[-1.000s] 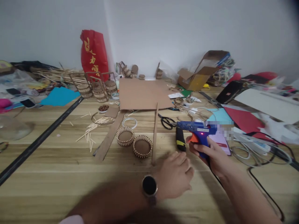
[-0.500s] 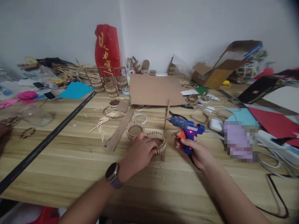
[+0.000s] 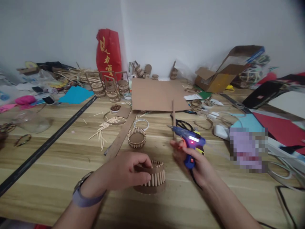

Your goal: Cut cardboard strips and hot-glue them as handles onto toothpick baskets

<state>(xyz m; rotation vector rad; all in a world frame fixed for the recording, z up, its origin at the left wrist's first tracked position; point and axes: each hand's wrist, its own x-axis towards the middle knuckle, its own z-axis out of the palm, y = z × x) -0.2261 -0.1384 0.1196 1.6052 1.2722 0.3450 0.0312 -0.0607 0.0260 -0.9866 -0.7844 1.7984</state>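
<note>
My left hand (image 3: 133, 170) grips the near side of a small round stick basket (image 3: 158, 178), thumb outside and fingers over the rim. The basket is tilted so its stick wall faces me. My right hand (image 3: 195, 162) is wrapped around a blue hot glue gun (image 3: 188, 135) with an orange trigger and a lit red light. Its nozzle points left. A narrow cardboard strip (image 3: 173, 117) meets the fingertips of this hand; whether they pinch it is unclear. A second round stick basket (image 3: 137, 138) sits on the table beyond my left hand.
Loose sticks (image 3: 102, 127) and a long cardboard strip (image 3: 122, 133) lie left of centre. Behind them are a white ring (image 3: 141, 124), a cardboard sheet (image 3: 157, 95) and several handled baskets (image 3: 111, 92). Cables and a white power strip (image 3: 281, 156) occupy the right. A glass jar (image 3: 32, 121) lies left.
My left hand has drawn its basket nearer to me, away from the other one, and tilted it. The narrow strip's near end has shifted from the tabletop to my right fingertips.
</note>
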